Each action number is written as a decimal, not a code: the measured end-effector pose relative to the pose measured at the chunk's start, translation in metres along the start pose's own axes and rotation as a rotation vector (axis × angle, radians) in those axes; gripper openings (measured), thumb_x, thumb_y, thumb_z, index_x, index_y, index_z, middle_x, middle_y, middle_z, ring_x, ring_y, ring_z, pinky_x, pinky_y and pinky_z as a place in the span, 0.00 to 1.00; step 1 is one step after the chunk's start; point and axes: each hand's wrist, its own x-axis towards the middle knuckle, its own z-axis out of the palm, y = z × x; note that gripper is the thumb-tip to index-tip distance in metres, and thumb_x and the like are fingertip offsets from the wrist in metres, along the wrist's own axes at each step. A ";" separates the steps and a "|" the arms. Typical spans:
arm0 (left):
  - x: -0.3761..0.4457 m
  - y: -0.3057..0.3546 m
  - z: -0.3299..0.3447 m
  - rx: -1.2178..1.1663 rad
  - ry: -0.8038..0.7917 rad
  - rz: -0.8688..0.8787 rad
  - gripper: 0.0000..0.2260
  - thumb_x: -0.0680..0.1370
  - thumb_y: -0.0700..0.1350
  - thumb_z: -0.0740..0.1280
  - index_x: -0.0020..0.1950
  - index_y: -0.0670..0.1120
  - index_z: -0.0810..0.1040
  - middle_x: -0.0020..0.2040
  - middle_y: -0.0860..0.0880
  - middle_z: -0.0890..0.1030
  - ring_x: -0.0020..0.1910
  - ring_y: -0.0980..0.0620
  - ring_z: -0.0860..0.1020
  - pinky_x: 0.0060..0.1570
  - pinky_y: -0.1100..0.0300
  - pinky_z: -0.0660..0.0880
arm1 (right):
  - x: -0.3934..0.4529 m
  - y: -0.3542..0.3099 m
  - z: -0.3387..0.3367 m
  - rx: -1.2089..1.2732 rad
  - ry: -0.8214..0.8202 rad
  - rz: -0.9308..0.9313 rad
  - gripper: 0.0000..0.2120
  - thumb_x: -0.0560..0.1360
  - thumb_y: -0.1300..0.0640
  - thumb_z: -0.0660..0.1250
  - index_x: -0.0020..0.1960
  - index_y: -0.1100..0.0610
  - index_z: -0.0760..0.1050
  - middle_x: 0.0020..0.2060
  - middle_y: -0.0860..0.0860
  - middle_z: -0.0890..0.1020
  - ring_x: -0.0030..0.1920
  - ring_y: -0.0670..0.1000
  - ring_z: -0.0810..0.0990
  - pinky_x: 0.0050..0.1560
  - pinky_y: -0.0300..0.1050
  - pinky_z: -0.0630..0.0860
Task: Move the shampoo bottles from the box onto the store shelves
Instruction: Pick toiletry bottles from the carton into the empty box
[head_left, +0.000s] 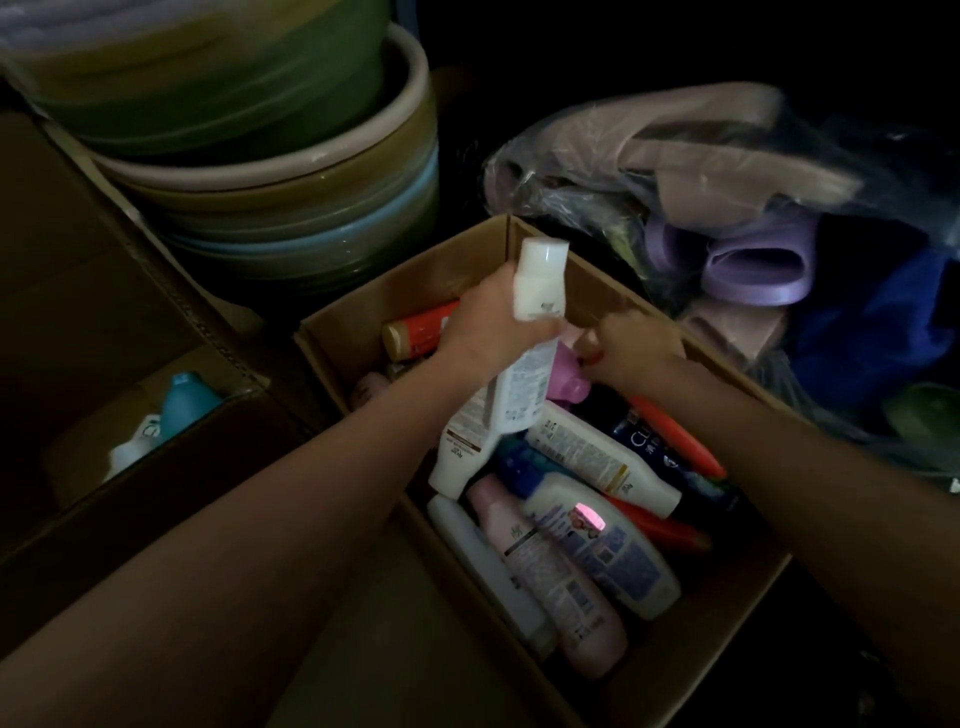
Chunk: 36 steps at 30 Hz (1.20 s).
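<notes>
Bottles mostly still boxed

Fingers of your left hand (488, 317) curl round the neck of a tall white plastic shampoo bottle (511, 358), which is raised, cap up and tilted, above the open brown cardboard box (691, 675). Your right hand (631, 345) reaches to the far side of the box with fingers bent near a pink rounded bottle (566, 376); whether that grip has closed on it you cannot tell from here, since the light is dim.

Under your hands the box holds a heap of bottles lying flat: a white one with a brown band (602, 457), a pale pink one (550, 577), a white one with a blue label (608, 545), a dark blue one (670, 452) and orange ones (421, 330). So most of the job looks undone: no store shelf is in view.

Beside the box stand stacked plastic basins (270, 171), a bagged bundle of slippers (727, 223), and a second carton (130, 415).
</notes>
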 end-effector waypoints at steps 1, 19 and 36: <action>0.002 0.010 -0.008 0.011 0.054 0.017 0.24 0.68 0.46 0.75 0.60 0.42 0.73 0.55 0.45 0.80 0.54 0.48 0.79 0.54 0.52 0.76 | -0.001 -0.006 -0.015 0.069 0.082 0.006 0.22 0.72 0.45 0.68 0.58 0.59 0.74 0.56 0.58 0.78 0.56 0.59 0.78 0.47 0.46 0.72; -0.089 -0.009 -0.340 0.222 0.136 -0.414 0.20 0.71 0.42 0.72 0.61 0.43 0.73 0.56 0.44 0.78 0.54 0.45 0.77 0.57 0.46 0.74 | -0.079 -0.295 -0.202 0.582 0.540 -0.831 0.16 0.75 0.44 0.64 0.51 0.52 0.61 0.45 0.51 0.78 0.47 0.52 0.75 0.39 0.38 0.59; -0.091 -0.144 -0.290 0.393 0.090 -0.697 0.05 0.78 0.41 0.64 0.45 0.39 0.74 0.43 0.41 0.80 0.45 0.44 0.81 0.44 0.52 0.79 | -0.047 -0.391 -0.058 -0.035 -0.280 -0.743 0.12 0.78 0.62 0.62 0.61 0.62 0.73 0.58 0.58 0.76 0.57 0.58 0.76 0.49 0.46 0.71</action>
